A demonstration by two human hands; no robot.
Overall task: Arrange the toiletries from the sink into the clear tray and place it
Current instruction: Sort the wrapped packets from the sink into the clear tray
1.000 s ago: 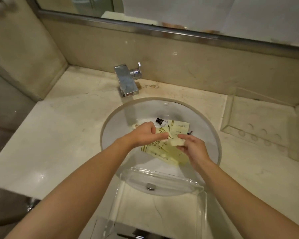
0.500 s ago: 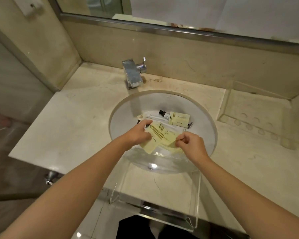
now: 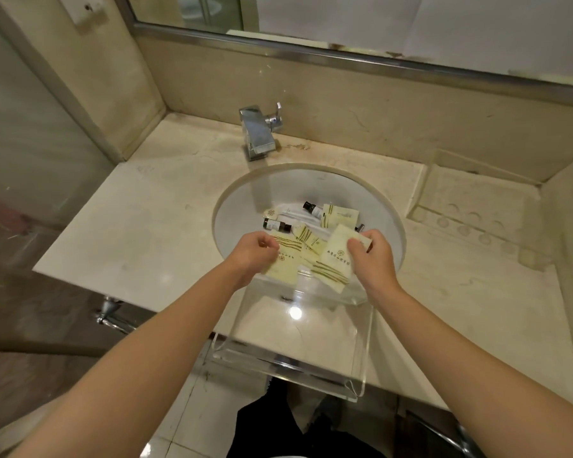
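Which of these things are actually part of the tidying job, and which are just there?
Part of the job: left hand and right hand, each holding yellow packets; small dark-capped bottles; clear tray; sink.

Just there: faucet, mirror, marble counter.

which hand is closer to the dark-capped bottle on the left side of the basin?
Left. The left hand sits just below the dark-capped bottle; the right hand is farther off to the bottle's right.

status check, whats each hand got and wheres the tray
Left hand grips a yellow packet; right hand grips another packet. Clear tray on the counter's front edge. Bottles left in sink.
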